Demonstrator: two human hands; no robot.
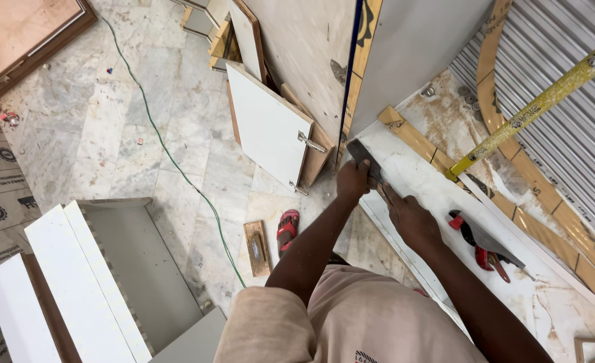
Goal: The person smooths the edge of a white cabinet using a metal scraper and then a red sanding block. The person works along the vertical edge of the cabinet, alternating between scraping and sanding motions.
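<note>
My left hand is closed around a flat dark metal scraper, whose blade rests on a long white board at the foot of a grey upright panel. My right hand lies on the same white board just behind it. Its fingers are stretched forward and the index finger reaches toward the scraper's handle. The right hand holds nothing that I can see.
Red-handled pliers and a metal trowel lie on the white board to my right. A yellow pole slants over a corrugated shutter. A white cabinet door, a red sandal, a wooden float, a green cable and a white cabinet carcass occupy the marble floor.
</note>
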